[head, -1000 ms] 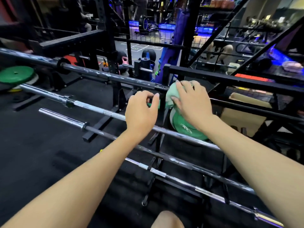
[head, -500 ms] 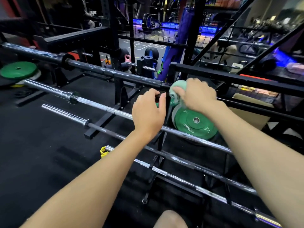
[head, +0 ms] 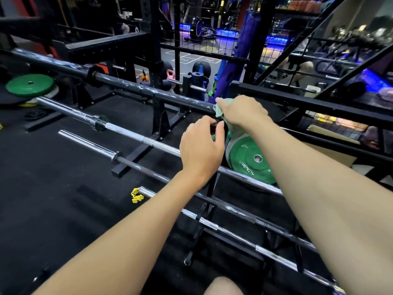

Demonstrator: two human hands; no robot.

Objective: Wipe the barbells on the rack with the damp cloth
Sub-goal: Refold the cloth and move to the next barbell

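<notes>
Barbells: the top one [head: 148, 90], dark, round and scuffed white, lies across the rack [head: 158, 116]. My right hand [head: 242, 112] clamps the pale green cloth [head: 220, 108] onto it, I judge for wiping. My left hand [head: 202, 147] curls round something dark just below, likely bracing. Chrome bars [head: 127, 130] lie lower.

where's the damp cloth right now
In the head view, right of centre: the pale green cloth is held by the right hand against the top dark barbell, just above the left hand.
</notes>
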